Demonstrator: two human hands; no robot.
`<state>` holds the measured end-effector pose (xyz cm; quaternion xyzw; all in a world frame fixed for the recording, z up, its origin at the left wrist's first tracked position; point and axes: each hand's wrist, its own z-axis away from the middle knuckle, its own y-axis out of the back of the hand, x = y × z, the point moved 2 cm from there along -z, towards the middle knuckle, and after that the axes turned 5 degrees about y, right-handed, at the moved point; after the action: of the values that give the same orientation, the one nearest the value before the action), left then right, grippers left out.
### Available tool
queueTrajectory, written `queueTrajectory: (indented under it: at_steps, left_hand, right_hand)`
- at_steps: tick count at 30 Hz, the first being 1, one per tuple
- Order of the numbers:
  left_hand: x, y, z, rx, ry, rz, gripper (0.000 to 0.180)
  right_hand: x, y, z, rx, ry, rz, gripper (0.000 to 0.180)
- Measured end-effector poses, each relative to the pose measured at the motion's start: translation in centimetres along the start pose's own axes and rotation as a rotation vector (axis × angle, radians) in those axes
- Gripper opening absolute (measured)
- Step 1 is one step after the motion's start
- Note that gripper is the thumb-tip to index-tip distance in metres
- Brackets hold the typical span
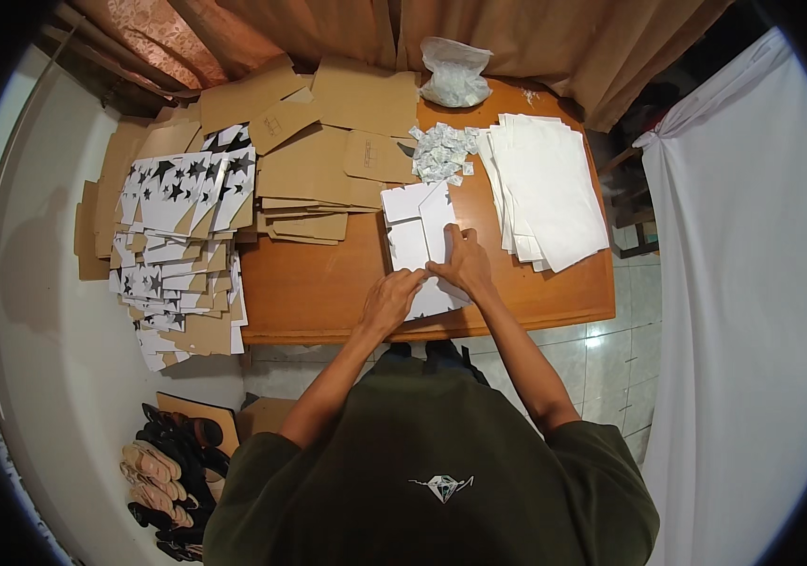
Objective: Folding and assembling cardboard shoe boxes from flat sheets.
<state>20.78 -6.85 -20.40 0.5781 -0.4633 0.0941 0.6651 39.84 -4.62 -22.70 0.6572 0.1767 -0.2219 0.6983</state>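
A white folded cardboard piece [409,247], with flaps turned inward and small black marks along its edges, lies in front of me on the wooden table. My left hand [392,300] is closed at its near left part, fingertips pressed together near the middle. From the right side my right hand [465,263] grips the same piece, its thumb bent in toward my left fingertips and its fingers at the right edge. The fingertips of both hands almost meet; whatever small thing may be between them is hidden.
Small printed packets [443,151] are heaped beyond the piece, below a clear plastic bag [457,74]. White sheets [554,193] are stacked at right. Brown cardboard [314,170] and star-printed cardboard [172,193] pile up at left. Shoes [163,481] sit on the floor.
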Motion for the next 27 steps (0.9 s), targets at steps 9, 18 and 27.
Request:
queueTrajectory:
  at_steps: [9, 18, 27]
  left_hand:
    - [-2.6, -2.3, 0.0, -0.012, 0.065, -0.158, 0.014]
    - [-1.8, -2.3, -0.6, 0.053, 0.038, -0.281, 0.015]
    - [-2.5, -1.8, -0.8, -0.053, 0.077, -0.250, 0.017]
  right_hand:
    - [0.7, -0.1, -0.7, -0.108, -0.033, -0.003, 0.080]
    - [0.8, 0.1, -0.2, -0.041, 0.003, -0.033, 0.079]
    - [1.4, 0.1, -0.8, -0.054, -0.008, -0.083, 0.081]
